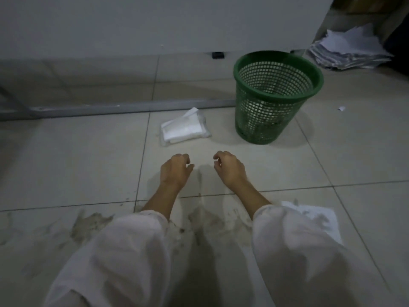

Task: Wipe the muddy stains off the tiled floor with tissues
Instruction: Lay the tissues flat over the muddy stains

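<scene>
Brown muddy stains (pixel 90 224) smear the pale floor tiles near me, with more mud (pixel 210 220) showing between my white sleeves. A clear pack of white tissues (pixel 184 128) lies on the floor just beyond my hands. My left hand (pixel 174 171) and my right hand (pixel 230 168) hover side by side over the tiles, fingers loosely curled, both holding nothing. A flat white tissue (pixel 318 216), smudged with dirt, lies on the floor partly under my right sleeve.
A green mesh wastebasket (pixel 276 96) stands to the right of the tissue pack. A grey metal bar (pixel 124 107) runs along the floor behind the pack. A stack of crumpled papers (pixel 352 49) sits at the far right, below a white wall panel (pixel 155 25).
</scene>
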